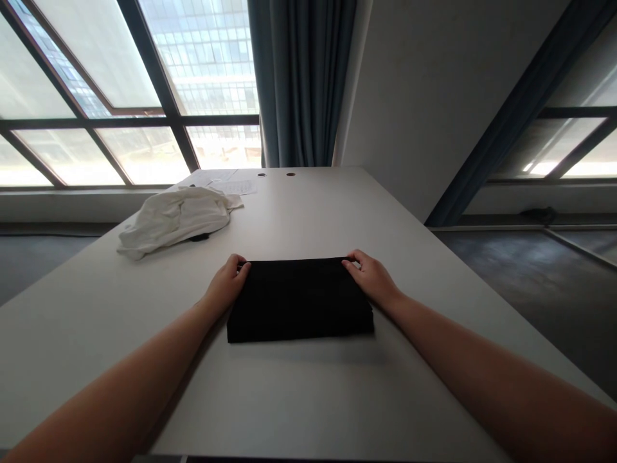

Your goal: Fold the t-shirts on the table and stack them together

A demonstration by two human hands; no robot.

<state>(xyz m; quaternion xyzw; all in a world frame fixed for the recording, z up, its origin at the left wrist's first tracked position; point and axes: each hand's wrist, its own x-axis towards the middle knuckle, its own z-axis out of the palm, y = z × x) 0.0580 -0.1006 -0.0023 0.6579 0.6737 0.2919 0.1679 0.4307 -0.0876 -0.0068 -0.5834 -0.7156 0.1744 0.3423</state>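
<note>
A black rectangular item (299, 301), which looks like folded cloth, lies on the white table (308, 399) in front of me. My left hand (228, 280) pinches its far left corner between thumb and fingers. At the far right corner, my right hand (372, 276) grips the edge in the same way, thumb on top. The near edge of the black item rests toward me, with layers showing at its right side.
A crumpled white cloth (176, 218) lies at the table's back left, with paper sheets (236, 186) behind it. Two round holes are near the far edge. Windows, a blue curtain (303, 83) and a grey wall stand beyond.
</note>
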